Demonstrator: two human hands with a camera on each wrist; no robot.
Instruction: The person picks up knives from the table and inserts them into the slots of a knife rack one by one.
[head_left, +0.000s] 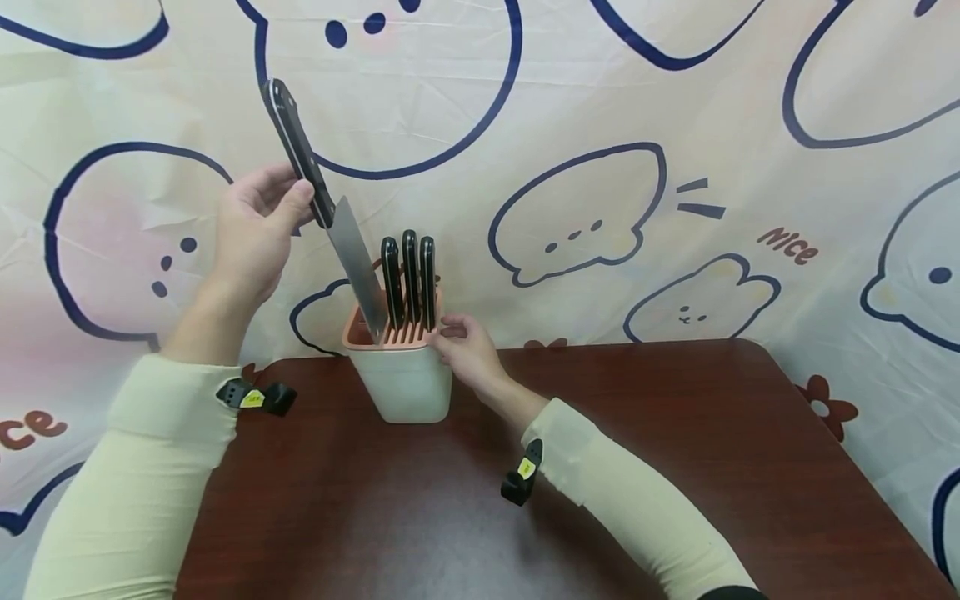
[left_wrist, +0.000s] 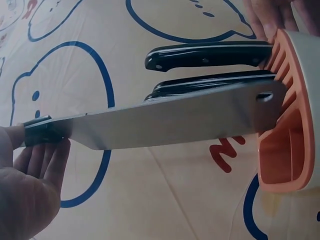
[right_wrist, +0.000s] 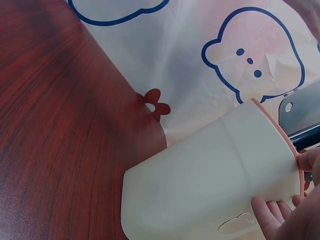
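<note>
My left hand (head_left: 258,225) grips the black handle of a cleaver (head_left: 352,258), thumb on one side and fingers on the other. The broad blade slants down toward the slots of a knife block (head_left: 405,383), and the hole near its end (left_wrist: 265,96) still shows outside the slots. This block has a white body and an orange slotted top. Three black-handled knives (head_left: 409,275) stand in its slots on the right. With thumb at the orange rim and fingers against the white wall, my right hand (head_left: 472,354) holds the block's right side.
The block stands near the back edge of a dark brown wooden table (head_left: 600,467). Right behind it hangs a pale cloth (head_left: 450,100) with cartoon outlines. An open orange compartment (left_wrist: 280,162) lies beside the slots.
</note>
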